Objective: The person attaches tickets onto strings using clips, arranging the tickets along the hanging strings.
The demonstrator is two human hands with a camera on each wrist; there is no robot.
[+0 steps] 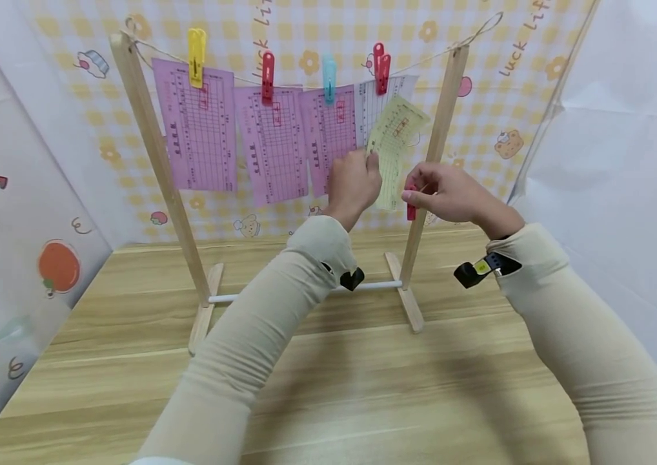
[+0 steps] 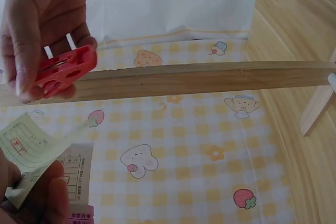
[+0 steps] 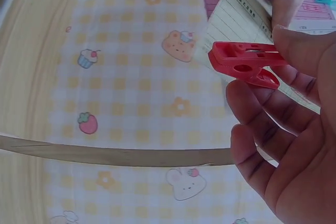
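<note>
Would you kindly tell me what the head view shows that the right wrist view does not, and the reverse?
Only the head view shows the whole wooden drying rack with three pink paper slips, the yellow plastic peg, and the left hand. Only the right wrist view shows the round holes in the red plastic clothes peg and the right hand palm. Both show that peg pinched by the right hand beside the pale yellow paper slip.

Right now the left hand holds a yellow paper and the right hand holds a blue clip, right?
Not quite. The clip in the right hand is red, not blue, as the right wrist view shows. The left hand does hold the yellow paper.
</note>
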